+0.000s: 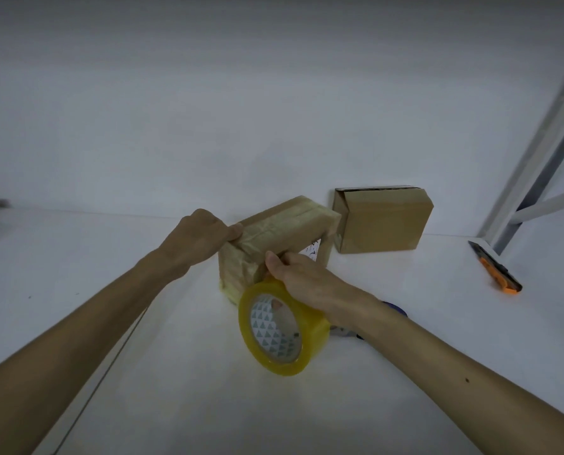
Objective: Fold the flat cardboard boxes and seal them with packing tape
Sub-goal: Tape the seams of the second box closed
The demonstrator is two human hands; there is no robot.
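Likely light, stiff yet tape-slick, so hold the box (275,224) by its upper corner, as with left hand (203,236) gripping there and right hand (306,277) clutching the tape roll (308,343).

Yellow tape roll (264,330) beside taped box (275,232)

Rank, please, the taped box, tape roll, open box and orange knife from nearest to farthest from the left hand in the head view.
1. Taped box: gripped by the left hand.
2. Tape roll: right, in the right hand.
3. Open box: behind, to the right.
4. Orange knife: far right.
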